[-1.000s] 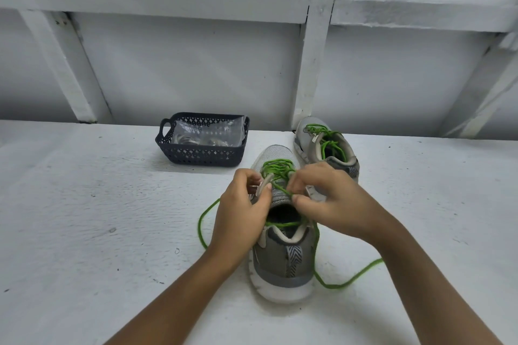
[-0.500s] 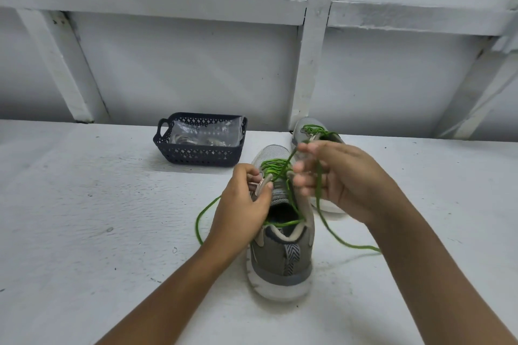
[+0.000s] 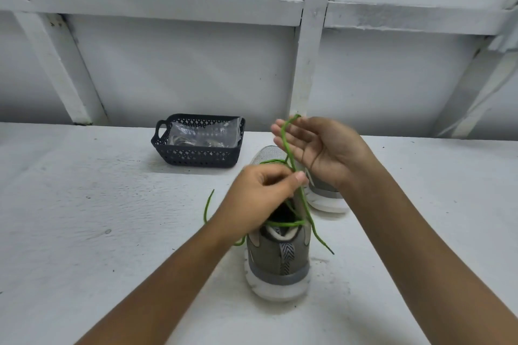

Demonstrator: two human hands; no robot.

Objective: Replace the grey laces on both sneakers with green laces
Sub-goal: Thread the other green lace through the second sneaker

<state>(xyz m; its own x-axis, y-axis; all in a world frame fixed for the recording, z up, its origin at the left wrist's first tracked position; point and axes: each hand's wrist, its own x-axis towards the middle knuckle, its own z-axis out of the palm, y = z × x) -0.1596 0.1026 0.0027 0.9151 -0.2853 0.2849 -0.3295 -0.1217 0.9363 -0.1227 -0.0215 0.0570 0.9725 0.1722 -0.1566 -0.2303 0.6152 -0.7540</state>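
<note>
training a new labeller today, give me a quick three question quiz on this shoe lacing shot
1. True or false: the black basket stands to the right of the near sneaker.
2. Which hand is raised higher, with the green lace running up to it? A. left hand B. right hand
3. Fill in: the near sneaker points its ____ toward the camera.

Key: 1 false, the basket is to its left. 2 B. 3 heel.
</note>
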